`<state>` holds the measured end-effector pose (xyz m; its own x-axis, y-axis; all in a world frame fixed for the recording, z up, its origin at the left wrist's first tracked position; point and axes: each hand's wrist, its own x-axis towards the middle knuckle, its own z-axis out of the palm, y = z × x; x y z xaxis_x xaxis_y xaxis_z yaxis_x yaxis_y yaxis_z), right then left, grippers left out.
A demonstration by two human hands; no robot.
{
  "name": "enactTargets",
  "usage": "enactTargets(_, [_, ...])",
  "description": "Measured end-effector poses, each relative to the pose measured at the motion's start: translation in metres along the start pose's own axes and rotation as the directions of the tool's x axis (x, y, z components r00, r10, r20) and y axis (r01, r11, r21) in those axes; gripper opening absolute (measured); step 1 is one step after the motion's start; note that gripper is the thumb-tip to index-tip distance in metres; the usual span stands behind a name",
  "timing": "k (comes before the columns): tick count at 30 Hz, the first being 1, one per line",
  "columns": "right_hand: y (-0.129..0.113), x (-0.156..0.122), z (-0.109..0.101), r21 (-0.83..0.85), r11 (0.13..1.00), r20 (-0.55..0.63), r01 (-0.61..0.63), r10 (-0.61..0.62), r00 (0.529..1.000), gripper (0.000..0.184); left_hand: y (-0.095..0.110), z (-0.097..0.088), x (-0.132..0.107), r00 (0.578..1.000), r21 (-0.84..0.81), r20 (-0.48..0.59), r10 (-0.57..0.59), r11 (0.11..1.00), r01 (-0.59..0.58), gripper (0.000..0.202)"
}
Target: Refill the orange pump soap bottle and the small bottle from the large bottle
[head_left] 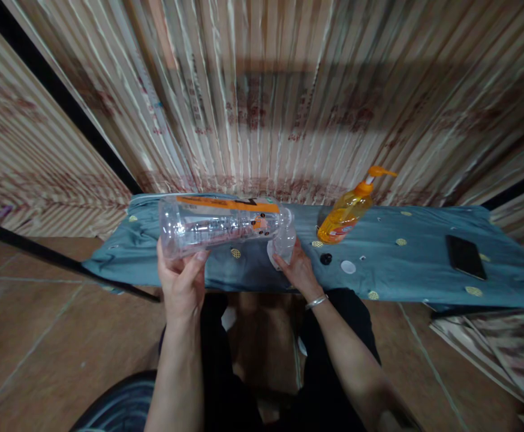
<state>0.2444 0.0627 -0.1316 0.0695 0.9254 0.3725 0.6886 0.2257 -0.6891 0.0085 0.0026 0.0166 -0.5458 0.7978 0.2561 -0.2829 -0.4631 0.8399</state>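
My left hand (183, 279) grips the base end of a large clear plastic bottle (219, 231) with an orange label. The bottle lies nearly level in the air, its narrow end to the right. At that end my right hand (298, 267) has its fingers closed on a small clear plastic container (284, 237); its exact kind is hard to make out. The bottle's mouth is hidden where the two pieces meet. Right of my hands, a pump bottle of orange liquid (345, 213) stands on the cloth-covered surface. Near it lie a small black cap (326, 258) and a white disc (348, 266).
A teal patterned cloth (406, 264) covers the narrow table. Toward its right end lies a black phone (466, 257). Striped curtains (262, 108) hang close behind, and dark frame bars (68, 99) slant down at the sides. A dark round stool (120, 405) stands at lower left.
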Motion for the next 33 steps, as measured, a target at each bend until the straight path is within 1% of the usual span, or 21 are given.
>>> enactTargets(4, [0.0005,0.0000,-0.0016,0.006,1.000,0.006,0.021,-0.021,1.000,0.080,-0.0003,0.0004,-0.0002,1.000,-0.005,-0.021,-0.002,1.000,0.002,0.066])
enactTargets(10, [0.0003,0.0006,-0.0021,0.025,0.999,-0.005,0.020,-0.019,1.000,0.077,0.0009,0.0005,0.0002,1.000,0.017,0.006,0.000,1.000,0.000,0.068])
enactTargets(16, [-0.0004,0.0007,-0.0020,0.040,0.999,0.002,0.007,-0.007,1.000,0.078,0.0012,-0.0023,0.0021,0.999,0.011,0.042,0.007,1.000,-0.007,0.089])
enactTargets(19, [0.0006,0.0002,-0.0015,0.027,1.000,0.000,-0.009,0.009,1.000,0.081,0.0014,-0.0030,0.0018,0.998,-0.003,0.056,0.008,1.000,-0.007,0.094])
enactTargets(25, [0.0017,0.0004,-0.0008,0.010,1.000,0.005,-0.003,0.003,1.000,0.080,0.0003,-0.0039,0.0007,1.000,0.010,0.028,-0.006,1.000,0.006,0.094])
enactTargets(30, [0.0022,0.0007,0.0000,0.010,1.000,-0.006,0.022,-0.022,1.000,0.078,-0.0013,-0.0047,0.0007,0.999,0.014,0.036,0.006,1.000,-0.006,0.092])
enactTargets(33, [0.0025,0.0008,0.0003,0.015,0.999,-0.014,0.030,-0.030,0.999,0.079,-0.0006,-0.0037,0.0001,1.000,0.017,0.028,-0.002,1.000,0.001,0.086])
